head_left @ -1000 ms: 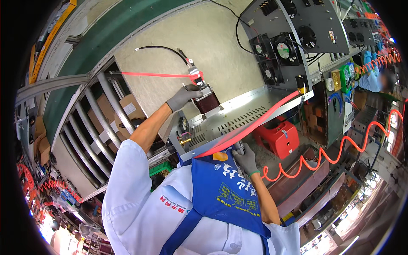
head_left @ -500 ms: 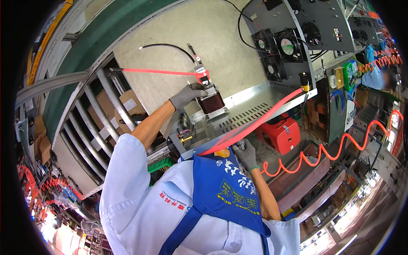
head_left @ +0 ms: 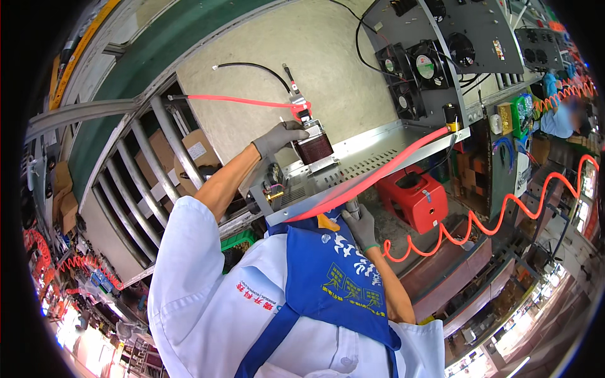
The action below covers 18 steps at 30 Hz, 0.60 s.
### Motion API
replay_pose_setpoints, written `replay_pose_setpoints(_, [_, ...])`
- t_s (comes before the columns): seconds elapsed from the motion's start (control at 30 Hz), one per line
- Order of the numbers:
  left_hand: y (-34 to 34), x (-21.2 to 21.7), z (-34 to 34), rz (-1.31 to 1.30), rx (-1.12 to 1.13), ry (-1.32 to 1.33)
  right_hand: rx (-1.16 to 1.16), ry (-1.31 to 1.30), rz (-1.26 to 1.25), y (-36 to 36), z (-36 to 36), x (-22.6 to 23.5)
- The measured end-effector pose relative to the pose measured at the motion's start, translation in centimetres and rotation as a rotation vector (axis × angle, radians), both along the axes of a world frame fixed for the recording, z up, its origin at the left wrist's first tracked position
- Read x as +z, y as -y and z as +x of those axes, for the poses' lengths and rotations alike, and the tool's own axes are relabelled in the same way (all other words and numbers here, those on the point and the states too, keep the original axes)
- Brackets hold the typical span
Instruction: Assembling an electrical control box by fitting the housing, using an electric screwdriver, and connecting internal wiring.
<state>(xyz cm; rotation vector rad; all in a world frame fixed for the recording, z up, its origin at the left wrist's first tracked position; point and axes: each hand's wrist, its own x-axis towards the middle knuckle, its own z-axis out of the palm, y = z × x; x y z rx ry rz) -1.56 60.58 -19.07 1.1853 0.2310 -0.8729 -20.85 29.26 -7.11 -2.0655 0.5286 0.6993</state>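
My left hand (head_left: 280, 137), in a grey glove, reaches up and rests on a dark red-brown block (head_left: 314, 148). The block stands on a perforated metal chassis (head_left: 372, 160). A small tool with a red air hose (head_left: 233, 101) and a black cable hangs just above the block. My right hand (head_left: 361, 227), also gloved, is closed around a grey tool handle (head_left: 353, 205) at the chassis's near edge. From there a straight red hose (head_left: 391, 167) runs up to the right. A brass fitting (head_left: 275, 195) sits on the chassis's left end.
A grey panel with black fans (head_left: 419, 63) stands behind the chassis. A red plastic box (head_left: 419, 196) lies below it, next to a coiled red hose (head_left: 504, 214). Metal roller rails (head_left: 142, 170) and cardboard boxes (head_left: 195, 148) are on the left. Another person (head_left: 561, 120) is far right.
Both hands stay where they were, the left on the dark block and the right on the tool handle. Only the view has shifted slightly.
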Motion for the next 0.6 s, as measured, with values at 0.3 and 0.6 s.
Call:
replay_pose_setpoints(0.3, [0.2, 0.6, -0.4, -0.096, 0.04, -0.048, 0.007, 0.04, -0.024, -0.2, -0.4, -0.5])
replay_pose_setpoints(0.6, [-0.7, 0.9, -0.4, -0.229, 0.061, -0.165, 0.045, 0.112, -0.035, 0.2, -0.9, -0.7])
